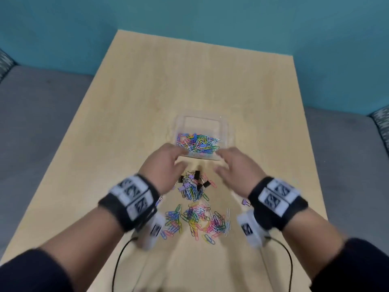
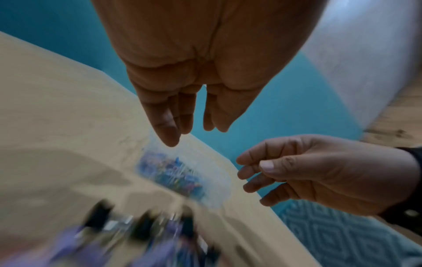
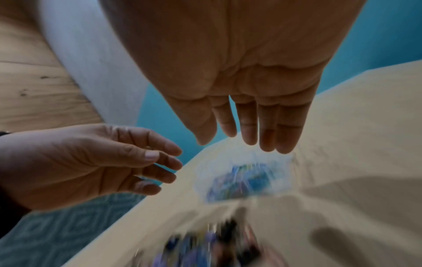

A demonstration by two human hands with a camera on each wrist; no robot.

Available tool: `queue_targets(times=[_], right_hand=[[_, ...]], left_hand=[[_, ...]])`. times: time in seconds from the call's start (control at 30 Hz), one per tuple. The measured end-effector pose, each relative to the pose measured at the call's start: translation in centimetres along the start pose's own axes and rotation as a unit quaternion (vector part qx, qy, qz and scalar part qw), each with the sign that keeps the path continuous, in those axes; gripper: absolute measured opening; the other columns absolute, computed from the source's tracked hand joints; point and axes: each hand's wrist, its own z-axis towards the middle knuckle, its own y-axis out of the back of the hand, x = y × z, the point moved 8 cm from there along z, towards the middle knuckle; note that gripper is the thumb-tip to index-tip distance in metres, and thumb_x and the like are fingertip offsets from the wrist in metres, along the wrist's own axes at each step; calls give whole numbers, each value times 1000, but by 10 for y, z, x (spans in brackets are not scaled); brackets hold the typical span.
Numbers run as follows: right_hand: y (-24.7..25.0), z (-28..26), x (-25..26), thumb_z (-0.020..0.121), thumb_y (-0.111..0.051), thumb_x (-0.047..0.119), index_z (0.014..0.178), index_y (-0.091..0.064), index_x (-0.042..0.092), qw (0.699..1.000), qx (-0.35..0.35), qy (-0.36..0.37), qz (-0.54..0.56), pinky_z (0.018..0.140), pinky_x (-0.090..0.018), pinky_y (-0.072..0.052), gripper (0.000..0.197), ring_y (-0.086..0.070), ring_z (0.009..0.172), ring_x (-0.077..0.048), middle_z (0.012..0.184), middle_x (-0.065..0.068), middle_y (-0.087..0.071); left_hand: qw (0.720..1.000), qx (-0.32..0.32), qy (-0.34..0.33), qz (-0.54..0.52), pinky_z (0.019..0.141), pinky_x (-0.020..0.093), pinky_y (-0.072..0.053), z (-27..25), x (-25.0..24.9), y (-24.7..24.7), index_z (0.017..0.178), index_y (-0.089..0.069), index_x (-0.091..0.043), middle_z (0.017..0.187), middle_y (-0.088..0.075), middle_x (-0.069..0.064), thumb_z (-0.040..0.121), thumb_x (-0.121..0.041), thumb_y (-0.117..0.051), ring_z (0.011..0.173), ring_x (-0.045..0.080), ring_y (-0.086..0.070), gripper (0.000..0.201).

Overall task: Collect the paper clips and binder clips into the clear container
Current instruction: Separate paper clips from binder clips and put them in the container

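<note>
The clear container (image 1: 225,131) stands mid-table with several coloured paper clips (image 1: 196,142) inside; it also shows blurred in the wrist views (image 2: 219,182) (image 3: 280,160). My left hand (image 1: 168,160) and right hand (image 1: 233,163) hover just in front of its near corners, fingers relaxed and empty. Between them lie black and purple binder clips (image 1: 194,180) mixed with paper clips. Closer to me sits a larger spread of loose paper clips (image 1: 200,220). One purple binder clip (image 1: 245,202) lies by my right wrist.
The light wooden table (image 1: 210,81) extends far beyond the container. Grey upholstered seating (image 1: 37,114) flanks it on both sides, with a teal wall (image 1: 189,15) behind. Black cables (image 1: 120,264) trail from my wrist cameras over the near table edge.
</note>
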Motion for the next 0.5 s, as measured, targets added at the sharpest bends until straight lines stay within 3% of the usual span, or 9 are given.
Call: queue_targets(times=[0.07, 0.13, 0.17, 0.23, 0.33, 0.43, 0.5], right_hand=[[-34, -39, -6, 91, -53, 30, 138, -40, 14, 999, 43, 9, -20, 102, -35, -38, 51, -46, 121, -29, 134, -12, -45], [-70, -77, -12, 93, -51, 33, 147, -22, 14, 996, 85, -6, -20, 113, -30, -20, 64, -23, 139, -24, 151, -10, -26], [-85, -92, -12, 94, -48, 37, 149, -12, 15, 995, 96, -14, -18, 115, -29, -12, 69, -11, 143, -21, 156, -8, -15], [-110, -113, -12, 95, -42, 43, 150, -1, 16, 994, 95, -31, -34, 117, -31, -5, 74, 4, 145, -22, 158, -7, -2], [-137, -127, -4, 92, -34, 49, 150, 1, 12, 991, 92, -33, -92, 118, -39, -3, 77, 12, 144, -30, 158, -12, 4], [-151, -133, 11, 86, -23, 54, 150, -7, 10, 989, 97, -2, -108, 117, -42, -8, 80, 7, 145, -32, 159, -14, -1], [-151, -131, 17, 92, -31, 49, 150, -7, 13, 990, 106, 29, -89, 118, -38, -8, 73, 7, 145, -27, 159, -9, 0]], left_hand=[[999, 28, -21, 25, 97, 32, -41, -49, 16, -22, 124, -56, -23, 125, -50, 4, 85, -28, -55, 112, 22, -52, 38], [994, 75, -19, 76, 110, 40, -31, -97, 28, -56, 137, -40, -25, 146, -31, 8, 83, -30, -56, 134, 29, -30, 56], [989, 92, -20, 114, 113, 42, -25, -118, 30, -71, 141, -33, -24, 152, -23, 10, 82, -33, -59, 140, 32, -20, 65], [975, 117, -27, 186, 110, 46, -29, -145, 30, -98, 142, -32, -18, 152, -25, 14, 76, -43, -64, 140, 37, -21, 78], [969, 131, -6, 211, 104, 50, -38, -157, 32, -123, 139, -37, -15, 151, -30, 15, 73, -55, -49, 139, 38, -22, 78], [963, 146, -38, 224, 113, 48, -23, -160, 26, -131, 147, -18, -17, 158, -4, 9, 80, -57, -27, 144, 30, 5, 79], [967, 129, -49, 215, 116, 44, -16, -162, 25, -124, 149, -9, -18, 158, 5, 6, 86, -54, -28, 144, 26, 13, 75]])
